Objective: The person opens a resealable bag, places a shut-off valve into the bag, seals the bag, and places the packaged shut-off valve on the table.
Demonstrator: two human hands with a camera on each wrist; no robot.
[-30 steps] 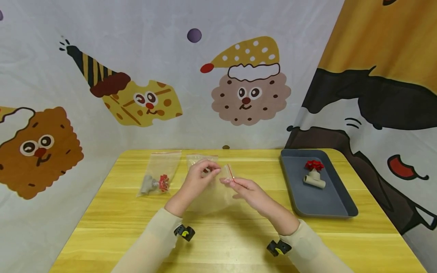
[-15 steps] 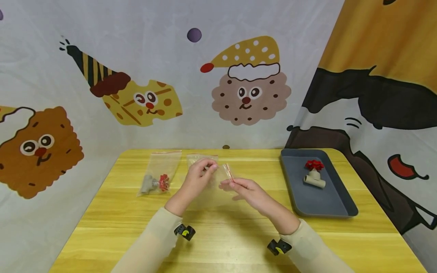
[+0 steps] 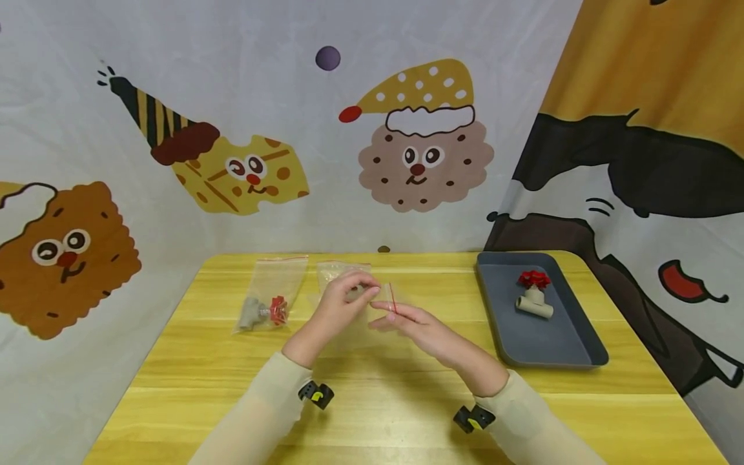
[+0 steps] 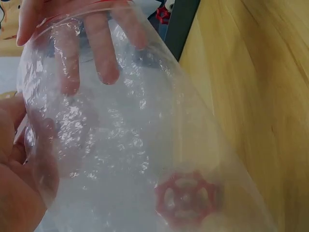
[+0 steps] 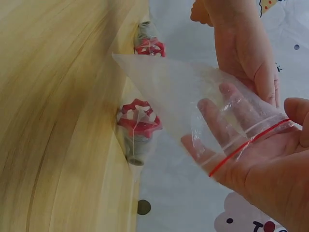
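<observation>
Between my two hands hangs a clear zip bag [image 5: 169, 82] with a red seal line; no object shows inside it. My left hand [image 3: 343, 300] pinches its edge between thumb and forefinger. At the mouth, my right hand [image 3: 427, 329] holds the bag by the red strip, thumb on one side. Its fingers [image 5: 212, 121] show through the film; whether they are inside or behind it I cannot tell. Behind the hands lies a bagged valve with a red handwheel [image 5: 140, 118], mostly hidden in the head view. Another bagged valve [image 3: 264, 312] lies to its left.
A grey tray [image 3: 549, 352] on the right of the wooden table [image 3: 372, 413] holds a beige valve with a red handwheel [image 3: 535, 294]. A printed cloth [image 3: 261, 64] hangs behind the table's back edge.
My left hand has shifted slightly right, closer to my right hand. The right fingers reach further left along the bag, and its red strip has turned more upright.
</observation>
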